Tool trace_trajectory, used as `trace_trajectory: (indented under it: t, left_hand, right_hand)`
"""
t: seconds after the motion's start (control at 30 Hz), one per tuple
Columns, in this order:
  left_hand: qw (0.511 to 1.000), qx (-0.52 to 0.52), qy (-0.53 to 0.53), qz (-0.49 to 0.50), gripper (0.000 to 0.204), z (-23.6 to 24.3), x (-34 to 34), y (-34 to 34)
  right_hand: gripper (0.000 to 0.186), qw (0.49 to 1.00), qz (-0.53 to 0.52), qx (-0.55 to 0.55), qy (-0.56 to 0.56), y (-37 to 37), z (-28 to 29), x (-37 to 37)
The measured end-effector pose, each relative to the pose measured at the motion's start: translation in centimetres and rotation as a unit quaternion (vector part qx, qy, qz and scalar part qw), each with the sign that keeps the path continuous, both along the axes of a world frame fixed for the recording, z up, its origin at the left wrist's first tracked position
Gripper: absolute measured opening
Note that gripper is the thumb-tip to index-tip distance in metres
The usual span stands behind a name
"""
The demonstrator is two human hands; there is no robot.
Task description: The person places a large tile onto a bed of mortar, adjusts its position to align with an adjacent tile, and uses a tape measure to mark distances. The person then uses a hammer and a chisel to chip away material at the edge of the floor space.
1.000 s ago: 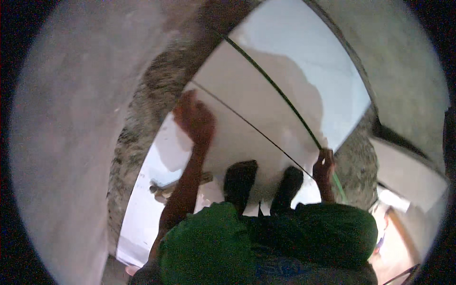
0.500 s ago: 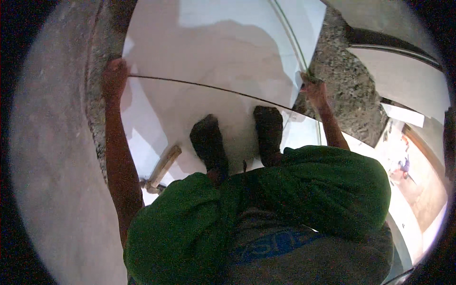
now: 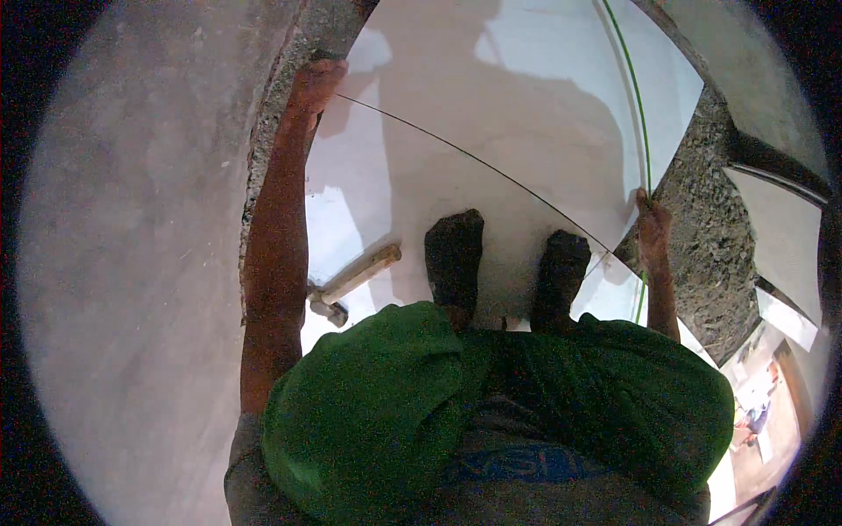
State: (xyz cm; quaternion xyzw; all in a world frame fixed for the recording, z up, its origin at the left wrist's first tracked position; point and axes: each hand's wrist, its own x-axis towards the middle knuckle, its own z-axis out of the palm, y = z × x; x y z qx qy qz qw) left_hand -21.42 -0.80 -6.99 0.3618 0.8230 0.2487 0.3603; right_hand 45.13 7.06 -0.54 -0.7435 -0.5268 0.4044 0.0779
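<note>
I stand bent over large white floor tiles (image 3: 491, 105), with both dark shoes (image 3: 454, 254) on them. My left hand (image 3: 317, 83) reaches far out to the left corner of a tile, where a thin dark joint (image 3: 474, 162) begins, and its fingers curl over the tile's edge beside the rough mortar strip (image 3: 285, 79). My right hand (image 3: 653, 223) is at the right edge of the same tile, closed around a taut green string (image 3: 636, 105) that runs along that edge.
A wooden-handled hammer (image 3: 355, 280) lies on the tile by my left forearm. A grey plastered wall (image 3: 132, 263) fills the left side. Rough gravelly mortar (image 3: 710, 228) lies on the right, with more white tiles (image 3: 781, 228) beyond it.
The view has swung left and down. My left hand moved from flat on the tile out to its far left corner. My right hand stayed at the string on the right edge.
</note>
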Motion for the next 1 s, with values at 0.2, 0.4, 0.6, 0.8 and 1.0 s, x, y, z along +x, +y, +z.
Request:
trace_trajectory:
  t: [0.2, 0.4, 0.6, 0.8, 1.0]
  left_hand:
    - [0.996, 0.053, -0.074, 0.023, 0.027, 0.9, 0.6, -0.5]
    - [0.992, 0.019, -0.107, -0.056, 0.033, 2.6, 0.3, -1.2]
    - [0.974, -0.040, -0.224, 0.016, 0.037, 3.3, -1.8, -0.2]
    - [0.992, 0.087, 0.072, -0.056, 0.037, 0.0, -2.3, -4.8]
    - [0.983, 0.143, 0.081, -0.079, 0.025, 0.1, -1.3, -8.4]
  right_hand:
    - [0.045, 0.998, 0.032, 0.017, 0.046, 0.5, -0.6, 0.8]
    - [0.048, 0.999, 0.018, -0.030, 0.028, 0.2, -0.8, 0.8]
    - [0.054, 0.997, -0.041, -0.068, 0.004, -0.5, -0.8, 0.9]
    - [0.058, 0.991, 0.092, 0.023, -0.099, -0.8, 2.2, 0.9]
    - [0.050, 0.981, 0.111, 0.104, -0.123, -1.9, 4.2, 0.2]
